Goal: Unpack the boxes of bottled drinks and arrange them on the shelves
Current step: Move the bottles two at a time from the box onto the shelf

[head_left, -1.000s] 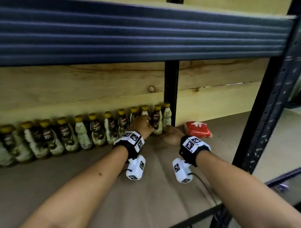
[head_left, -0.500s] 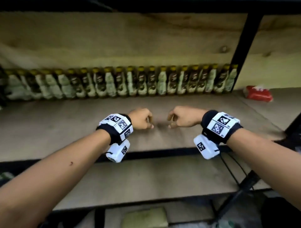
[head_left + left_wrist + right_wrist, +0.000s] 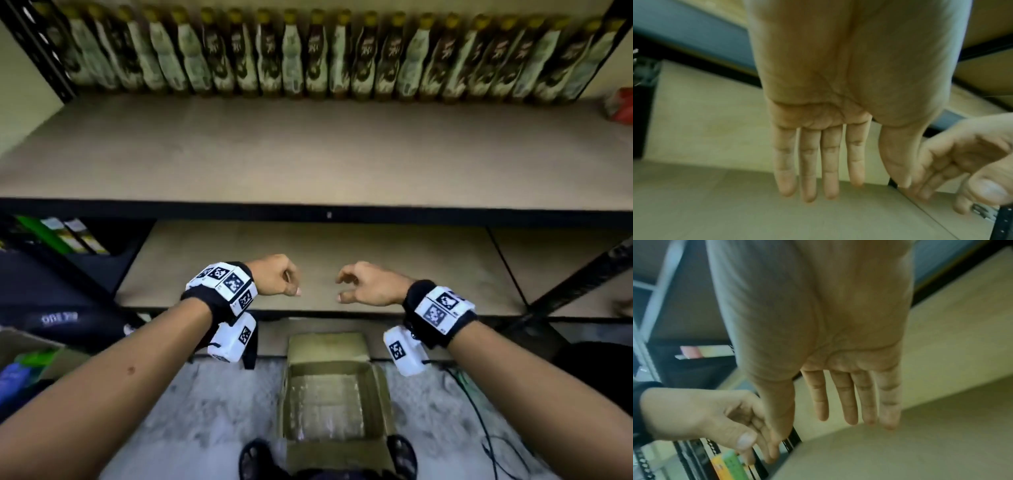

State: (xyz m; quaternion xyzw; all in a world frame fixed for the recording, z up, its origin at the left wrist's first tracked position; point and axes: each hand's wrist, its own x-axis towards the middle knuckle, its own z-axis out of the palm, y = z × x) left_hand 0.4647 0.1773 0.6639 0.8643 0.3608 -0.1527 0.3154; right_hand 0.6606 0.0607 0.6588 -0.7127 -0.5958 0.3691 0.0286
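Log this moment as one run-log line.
left hand: empty, open | right hand: empty, open | yellow-capped bottles: rowed at shelf back | brown cardboard box: open on floor

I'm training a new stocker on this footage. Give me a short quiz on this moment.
1. True or false: the left hand is holding a bottle.
2. Where does the row of bottles stand on its shelf? A) along the front edge B) along the back C) in the middle
3. Fill in: the cardboard box on the floor below the hands is ____.

Key
1. False. Both it and the right hand hold nothing; the wrist views show their fingers extended and bare.
2. B. The row runs along the back, leaving the front of the shelf bare.
3. Open; no bottles show inside, though the picture is blurred.
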